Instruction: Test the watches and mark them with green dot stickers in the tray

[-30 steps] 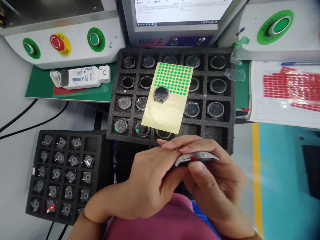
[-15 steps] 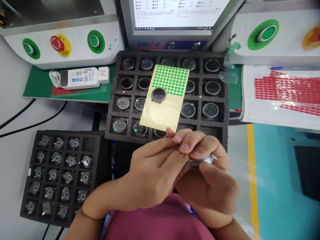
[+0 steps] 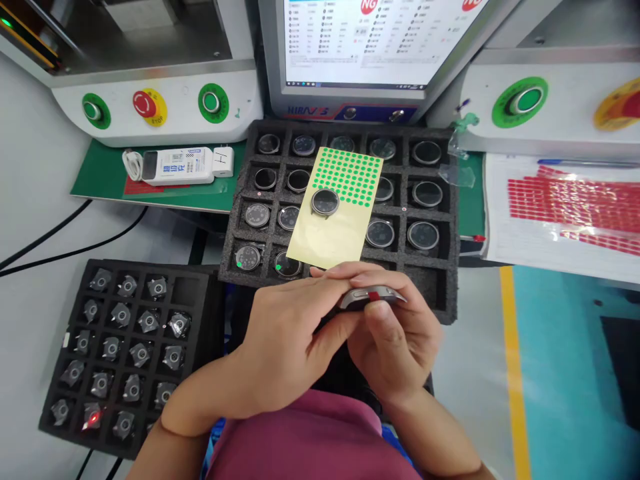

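A smartwatch body (image 3: 356, 298) is held edge-on between my two hands, with a red strip across its metal side. My left hand (image 3: 287, 343) is closed round its left end. My right hand (image 3: 405, 337) grips the other end, the thumb pressed against the side at the red strip. Just beyond my fingers lies a yellow sheet of green dot stickers (image 3: 325, 243), with another watch body (image 3: 325, 201) resting on it. The sheet lies across a dark foam tray (image 3: 425, 283) of watch bodies; two in its nearest row bear green dots.
At lower left stands a second foam tray (image 3: 185, 291) with several film-wrapped pieces. Behind are a monitor (image 3: 350, 40) and button panels (image 3: 170, 123). A white power bank (image 3: 183, 165) lies at left, red sticker sheets (image 3: 575, 207) on paper at right.
The watch body has turned in my hands, so its side and red strip now show. My right hand has shifted its grip. The view has tilted up, showing red NG marks on the monitor.
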